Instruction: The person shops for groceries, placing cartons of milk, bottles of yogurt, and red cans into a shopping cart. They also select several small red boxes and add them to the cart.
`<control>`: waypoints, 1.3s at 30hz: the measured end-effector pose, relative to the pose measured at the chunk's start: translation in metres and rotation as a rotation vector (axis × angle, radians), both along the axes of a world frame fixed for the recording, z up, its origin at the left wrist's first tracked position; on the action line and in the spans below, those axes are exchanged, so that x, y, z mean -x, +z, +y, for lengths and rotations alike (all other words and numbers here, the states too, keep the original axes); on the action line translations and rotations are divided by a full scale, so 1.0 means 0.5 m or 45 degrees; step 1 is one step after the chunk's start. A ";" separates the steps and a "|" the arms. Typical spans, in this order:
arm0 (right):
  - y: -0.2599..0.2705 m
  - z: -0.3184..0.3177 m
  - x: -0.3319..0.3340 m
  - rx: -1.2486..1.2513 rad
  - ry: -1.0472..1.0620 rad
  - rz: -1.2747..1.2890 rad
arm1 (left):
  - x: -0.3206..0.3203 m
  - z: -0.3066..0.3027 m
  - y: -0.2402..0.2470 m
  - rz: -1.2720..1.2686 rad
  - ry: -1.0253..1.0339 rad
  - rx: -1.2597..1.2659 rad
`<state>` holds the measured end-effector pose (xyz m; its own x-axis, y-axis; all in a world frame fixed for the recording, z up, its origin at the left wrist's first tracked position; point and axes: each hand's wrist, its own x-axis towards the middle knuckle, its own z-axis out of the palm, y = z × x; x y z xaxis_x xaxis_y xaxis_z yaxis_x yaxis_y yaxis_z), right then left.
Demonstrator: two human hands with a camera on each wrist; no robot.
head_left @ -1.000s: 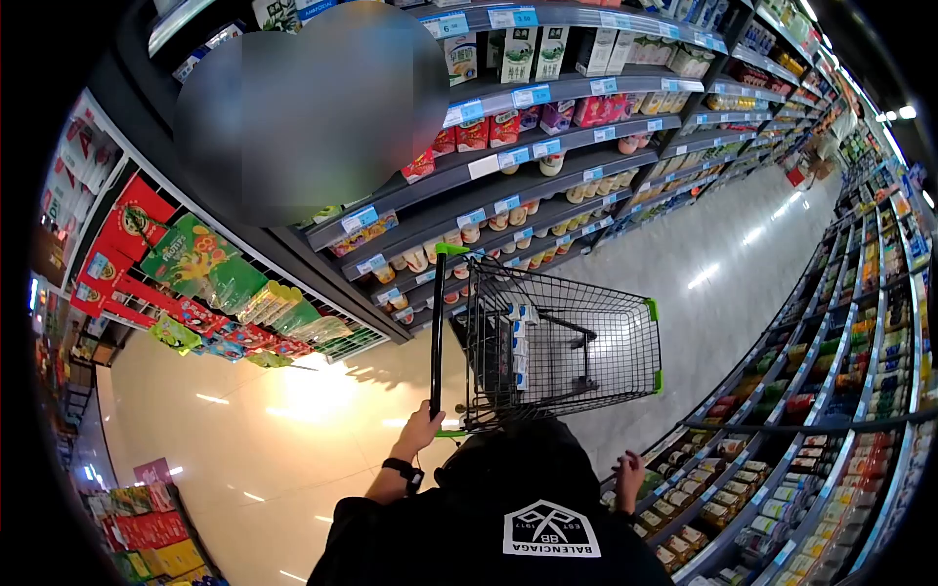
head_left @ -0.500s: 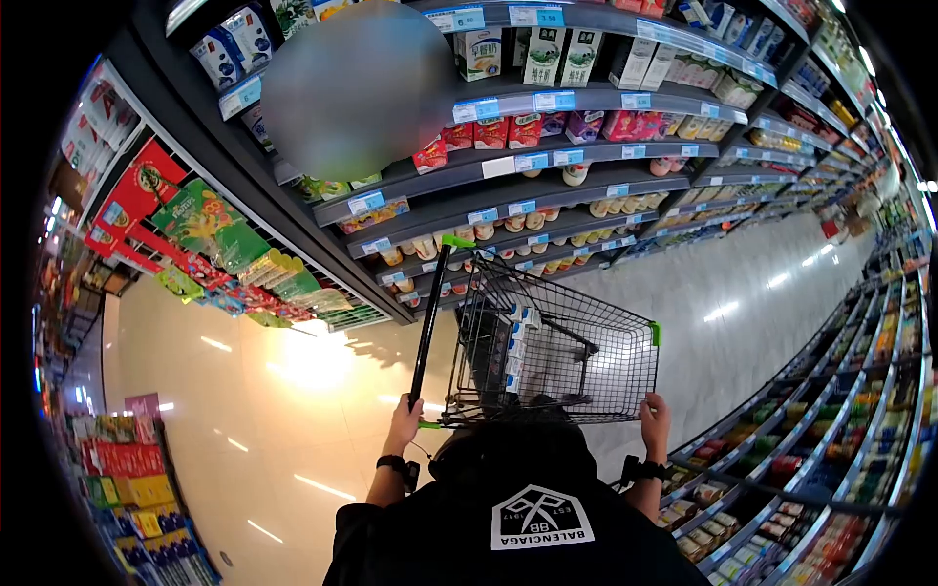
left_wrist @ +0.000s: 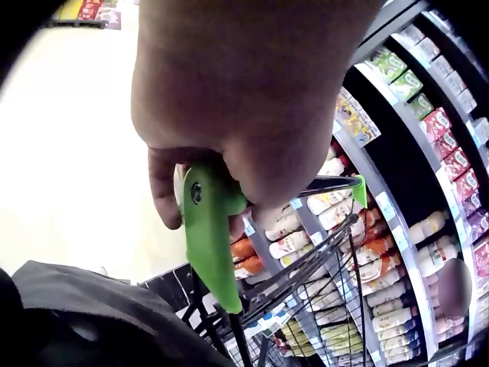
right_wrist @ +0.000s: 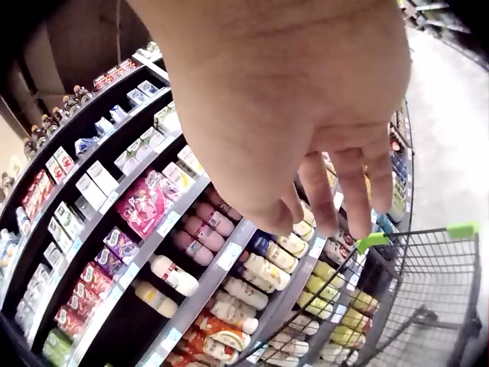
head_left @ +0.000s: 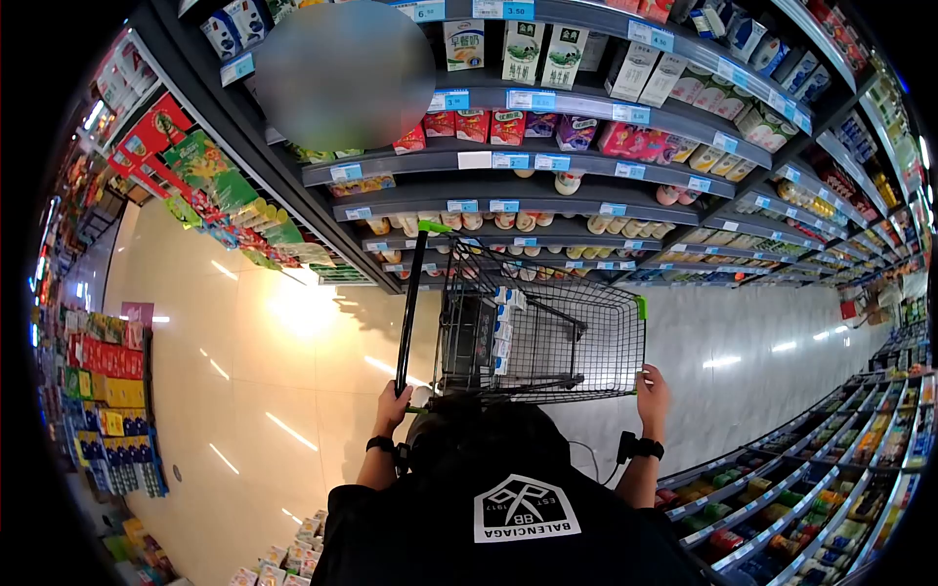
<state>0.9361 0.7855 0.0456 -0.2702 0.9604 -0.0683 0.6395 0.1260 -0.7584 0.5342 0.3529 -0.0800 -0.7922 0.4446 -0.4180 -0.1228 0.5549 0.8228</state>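
A black wire shopping cart [head_left: 467,337] with green corner pieces stands in front of the person. My left hand [head_left: 393,408] grips the near end of its black handlebar [head_left: 410,303]. In the left wrist view the fingers curl round the bar beside a green end cap [left_wrist: 208,237]. My right hand [head_left: 653,402] hovers by the cart's near front corner, and in the right wrist view its fingers [right_wrist: 351,191] hang loosely bent with nothing in them. Beyond them shows a green corner piece [right_wrist: 373,243]. Several blue-and-white packs [head_left: 502,337] lie in a row inside the basket.
Shelves of milk cartons [head_left: 525,51] and bottles run along the cart's far side. Another low shelf [head_left: 782,488] of goods lies behind on the right. A snack rack [head_left: 200,161] is at left, with stacked boxes [head_left: 98,376] farther back. Shiny floor [head_left: 743,332] extends rightward.
My right hand has come forward from beside the body to the cart's front corner. The view has turned, so the shelves now lie more level. The left hand has kept hold of the handlebar.
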 end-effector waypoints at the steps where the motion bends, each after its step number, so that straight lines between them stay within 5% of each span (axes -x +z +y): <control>1: -0.001 0.009 0.005 -0.002 0.016 -0.001 | -0.011 0.007 -0.002 -0.032 0.014 -0.047; 7: -0.036 0.041 0.060 0.072 0.236 0.101 | -0.019 0.047 0.008 -0.048 -0.438 0.254; 9: -0.050 0.038 0.083 0.014 0.288 0.164 | -0.021 0.071 0.043 -0.242 -0.549 0.111; 21: -0.068 -0.013 0.224 0.021 0.530 0.085 | -0.032 0.115 0.007 -0.255 -0.601 -0.110; 23: -0.064 -0.010 0.253 0.088 0.551 0.082 | -0.024 0.122 0.045 -0.137 -0.609 0.183; 27: 0.056 0.019 0.361 0.062 0.655 0.152 | 0.001 0.102 0.014 0.009 -0.609 0.188; 29: 0.081 0.062 0.436 -0.231 0.639 0.327 | 0.009 0.095 0.021 0.046 -0.604 0.178; 37: 0.446 0.180 0.769 -0.826 0.393 0.782 | 0.010 0.097 0.128 0.240 -0.383 0.188; 39: 0.502 0.204 0.853 -0.770 0.343 0.942 | 0.001 0.094 0.156 0.274 -0.325 0.172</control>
